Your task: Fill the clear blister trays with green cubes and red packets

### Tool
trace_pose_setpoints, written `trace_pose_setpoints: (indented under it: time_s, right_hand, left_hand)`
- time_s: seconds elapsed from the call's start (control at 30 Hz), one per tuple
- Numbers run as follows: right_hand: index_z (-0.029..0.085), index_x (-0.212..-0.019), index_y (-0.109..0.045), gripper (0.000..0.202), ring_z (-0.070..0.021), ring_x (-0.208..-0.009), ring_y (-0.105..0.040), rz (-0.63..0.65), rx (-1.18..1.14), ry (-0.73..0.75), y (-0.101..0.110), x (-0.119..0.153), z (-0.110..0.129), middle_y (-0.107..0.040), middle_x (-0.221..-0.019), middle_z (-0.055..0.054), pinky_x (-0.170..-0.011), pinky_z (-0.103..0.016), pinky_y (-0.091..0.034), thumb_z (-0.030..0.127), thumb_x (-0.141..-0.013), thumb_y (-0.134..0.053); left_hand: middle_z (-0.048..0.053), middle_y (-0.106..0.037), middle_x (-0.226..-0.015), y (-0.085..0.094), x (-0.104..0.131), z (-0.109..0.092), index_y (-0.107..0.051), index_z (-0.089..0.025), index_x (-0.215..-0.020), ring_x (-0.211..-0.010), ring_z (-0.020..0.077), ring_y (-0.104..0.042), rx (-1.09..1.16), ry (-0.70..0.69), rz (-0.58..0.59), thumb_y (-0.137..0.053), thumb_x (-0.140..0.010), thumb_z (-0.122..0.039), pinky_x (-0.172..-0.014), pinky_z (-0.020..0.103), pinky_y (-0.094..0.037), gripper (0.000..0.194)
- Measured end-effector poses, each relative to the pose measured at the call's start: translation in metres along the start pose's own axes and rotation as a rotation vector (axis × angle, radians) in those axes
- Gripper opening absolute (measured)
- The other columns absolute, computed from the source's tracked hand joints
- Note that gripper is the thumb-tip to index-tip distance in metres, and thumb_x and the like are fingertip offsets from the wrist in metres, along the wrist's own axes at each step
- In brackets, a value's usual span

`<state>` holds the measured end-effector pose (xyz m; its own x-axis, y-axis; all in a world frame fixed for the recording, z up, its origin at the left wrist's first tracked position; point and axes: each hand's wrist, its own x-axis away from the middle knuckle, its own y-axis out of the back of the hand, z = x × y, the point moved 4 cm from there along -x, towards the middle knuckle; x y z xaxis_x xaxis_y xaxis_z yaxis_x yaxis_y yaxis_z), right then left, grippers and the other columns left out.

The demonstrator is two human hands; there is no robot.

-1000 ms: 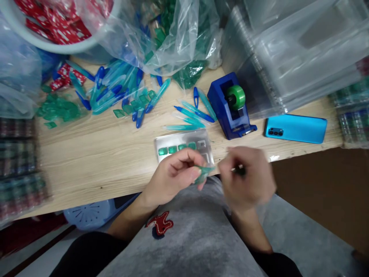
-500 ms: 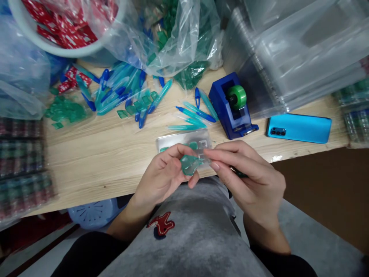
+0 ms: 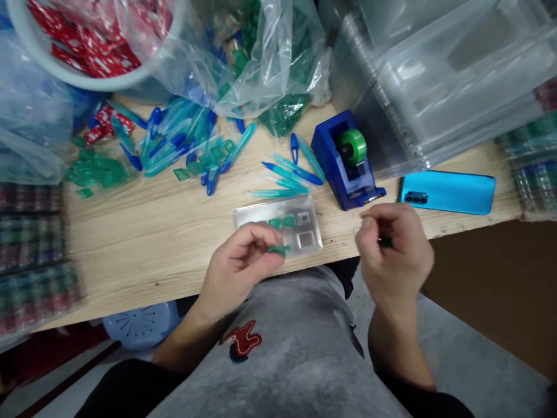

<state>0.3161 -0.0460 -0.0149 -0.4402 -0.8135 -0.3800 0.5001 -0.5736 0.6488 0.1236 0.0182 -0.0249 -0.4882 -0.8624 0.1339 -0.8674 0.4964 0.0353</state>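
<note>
Between thumb and fingers, my left hand (image 3: 241, 267) pinches a small translucent green plastic piece (image 3: 278, 250), turned nearly edge-on. It is over the left part of a clear plastic blister tray (image 3: 314, 212) on the table's front edge. Green square pieces (image 3: 289, 220) sit in the tray's upper row, while the pockets at its right end hold nothing. My right hand (image 3: 395, 258) is closed in the air to the right of the tray, thumb against forefinger. A dark bit shows within its curled fingers, too blurred to name.
Behind the tray lie loose blue and turquoise pen-shaped pieces (image 3: 287, 180) and a blue tape dispenser (image 3: 343, 159). A blue phone (image 3: 448, 191) rests at the right. Farther back are a tub (image 3: 143, 69) of red packets, plastic bags (image 3: 261, 64) and stacked clear packaging (image 3: 435, 87).
My right hand has pulled away to the right from the green piece and curled closed. My left hand still holds that piece, now tilted edge-on, and more of the tray shows.
</note>
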Motion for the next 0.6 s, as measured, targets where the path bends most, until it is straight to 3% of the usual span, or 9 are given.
trace_pose_setpoints:
  time_s: [0.1,0.3,0.4,0.6]
  right_hand:
    - [0.022,-0.083,-0.059,0.01,-0.0106,-0.058,-0.056,-0.01,-0.036,-0.157,0.007,0.007,-0.021,-0.062,-0.075,0.002,-0.057,-0.025,-0.048,0.017,-0.089,-0.054]
    - [0.022,-0.085,-0.06,0.008,-0.0106,-0.061,-0.057,0.045,-0.115,-0.197,0.004,0.017,-0.024,-0.063,-0.075,0.002,-0.057,-0.024,-0.047,0.019,-0.091,-0.055]
    - [0.022,-0.086,-0.061,0.009,-0.0101,-0.06,-0.057,0.057,-0.133,-0.189,0.001,0.018,-0.022,-0.063,-0.075,0.002,-0.057,-0.024,-0.047,0.016,-0.09,-0.056]
    - [0.022,-0.097,-0.066,0.017,-0.0089,-0.06,-0.058,0.138,-0.182,-0.224,-0.005,0.026,-0.03,-0.066,-0.079,0.003,-0.059,-0.023,-0.048,0.011,-0.088,-0.056]
  left_hand:
    - [-0.001,-0.063,-0.081,0.005,-0.01,0.007,-0.063,-0.021,-0.093,-0.072,0.0127,-0.061,-0.359,-0.194,-0.077,-0.069,-0.088,-0.032,-0.068,0.027,-0.051,0.013]
    - [0.004,-0.068,-0.09,-0.025,-0.031,0.03,-0.061,-0.019,-0.101,-0.084,0.0196,-0.059,-0.886,-0.641,0.081,-0.063,-0.091,-0.03,-0.076,0.032,-0.048,0.015]
    - [0.007,-0.067,-0.092,-0.032,-0.036,0.035,-0.062,-0.018,-0.103,-0.086,0.0216,-0.058,-1.012,-0.665,0.122,-0.06,-0.092,-0.026,-0.077,0.033,-0.047,0.014]
    - [0.007,-0.065,-0.097,-0.03,-0.034,0.031,-0.063,-0.017,-0.109,-0.092,0.0214,-0.059,-1.015,-0.557,0.181,-0.053,-0.096,-0.031,-0.081,0.033,-0.047,0.021]
